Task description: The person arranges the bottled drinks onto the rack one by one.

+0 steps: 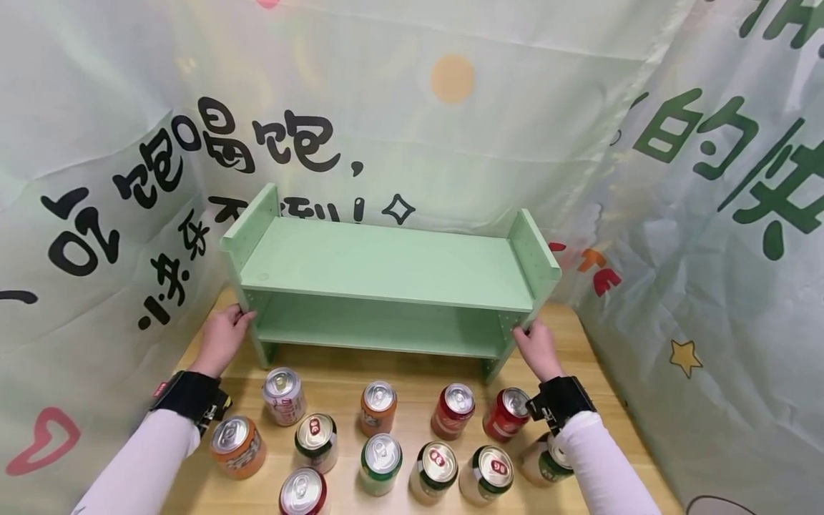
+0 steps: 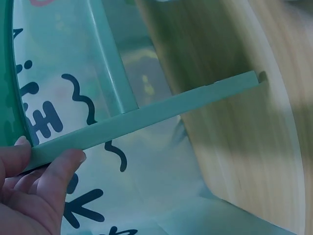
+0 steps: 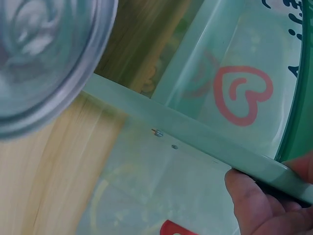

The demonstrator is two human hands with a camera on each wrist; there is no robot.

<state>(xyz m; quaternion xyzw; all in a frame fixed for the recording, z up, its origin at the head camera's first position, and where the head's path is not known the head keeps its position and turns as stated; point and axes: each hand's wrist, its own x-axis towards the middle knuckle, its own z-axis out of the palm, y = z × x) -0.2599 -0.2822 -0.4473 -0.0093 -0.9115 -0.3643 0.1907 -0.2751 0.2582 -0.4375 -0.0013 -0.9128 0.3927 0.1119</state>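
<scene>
The green shelf [image 1: 386,268] stood upright at the far middle of the table [image 1: 618,436], beyond the cans [image 1: 381,461]. The left hand [image 1: 225,336] pinched its left side panel, and the right hand [image 1: 539,349] pinched the right one. The step in hand looked like steadying or positioning the shelf; any shift would call for both hands moving evenly, clear of the cans. The shelf's far feet were hidden. The right wrist strap [image 1: 561,405] hung close to the near-right can, the sleeve [image 1: 605,465] partly covered it, and the bottom edge cut off the near-left red can [image 1: 303,492].
</scene>
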